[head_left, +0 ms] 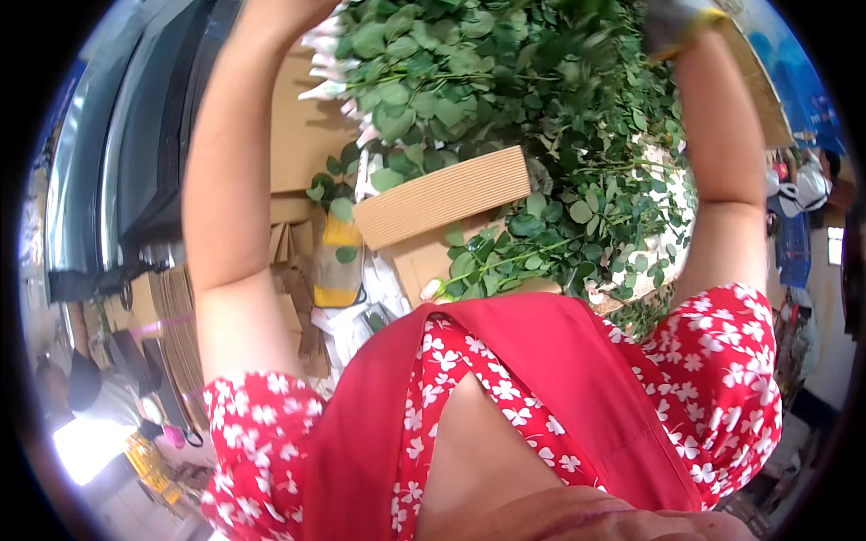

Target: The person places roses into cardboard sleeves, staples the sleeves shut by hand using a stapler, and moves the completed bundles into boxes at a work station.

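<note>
Both my arms stretch forward over a large heap of leafy green stems [451, 68] at the top of the view. My left hand [293, 7] is at the upper edge, beside the stems' left end; its fingers lie out of the picture. White and pinkish wrapped bud tips [327, 68] stick out of the heap near it. My right hand [678, 29], in a dark grey glove with a yellow cuff, is over the heap's right side. Motion blurs it, and its fingers cannot be made out. What either hand holds is hidden.
A ribbed cardboard strip [442, 198] lies across the nearer leaves. Closer to me is a loose stem with a pale bud [433, 289]. A yellow item [338, 261] and white wrapping [356, 325] lie left. Stacked cardboard [176, 316] stands farther left, below dark glossy panels [153, 117].
</note>
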`<state>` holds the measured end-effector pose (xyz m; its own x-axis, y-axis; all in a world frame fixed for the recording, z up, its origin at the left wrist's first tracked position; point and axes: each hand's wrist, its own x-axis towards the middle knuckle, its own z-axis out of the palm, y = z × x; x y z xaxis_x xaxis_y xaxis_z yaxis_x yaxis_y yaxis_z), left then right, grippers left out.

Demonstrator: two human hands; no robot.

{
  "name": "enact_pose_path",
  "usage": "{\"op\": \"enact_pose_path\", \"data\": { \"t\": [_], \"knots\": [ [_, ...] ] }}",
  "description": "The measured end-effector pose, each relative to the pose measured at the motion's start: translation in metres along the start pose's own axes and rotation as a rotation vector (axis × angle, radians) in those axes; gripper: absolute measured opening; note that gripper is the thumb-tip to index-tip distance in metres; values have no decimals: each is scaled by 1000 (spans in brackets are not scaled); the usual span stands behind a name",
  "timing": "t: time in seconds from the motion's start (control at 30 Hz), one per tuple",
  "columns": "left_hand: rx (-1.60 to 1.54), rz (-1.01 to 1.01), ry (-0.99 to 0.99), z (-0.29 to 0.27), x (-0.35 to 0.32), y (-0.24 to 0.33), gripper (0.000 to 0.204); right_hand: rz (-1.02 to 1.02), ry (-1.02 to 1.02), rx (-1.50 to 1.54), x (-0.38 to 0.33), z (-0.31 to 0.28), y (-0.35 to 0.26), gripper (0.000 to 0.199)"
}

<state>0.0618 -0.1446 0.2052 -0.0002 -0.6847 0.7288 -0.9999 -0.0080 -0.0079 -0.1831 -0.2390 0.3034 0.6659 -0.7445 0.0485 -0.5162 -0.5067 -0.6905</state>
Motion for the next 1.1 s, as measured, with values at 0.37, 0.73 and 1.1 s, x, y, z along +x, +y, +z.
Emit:
{"op": "enact_pose_path", "data": {
  "t": [0.37,0.73,1.1],
  "knots": [
    [1,-573,-585,142,-178,-44,40,-628,8,-423,25,-30,23,17],
    [-81,200,-225,-53,26,43,24,-714,-327,-539,39,34,11,18],
    [38,-211,-258,148,-160,-34,31,-428,61,-368,-17,-63,76,19]
  ]
}}
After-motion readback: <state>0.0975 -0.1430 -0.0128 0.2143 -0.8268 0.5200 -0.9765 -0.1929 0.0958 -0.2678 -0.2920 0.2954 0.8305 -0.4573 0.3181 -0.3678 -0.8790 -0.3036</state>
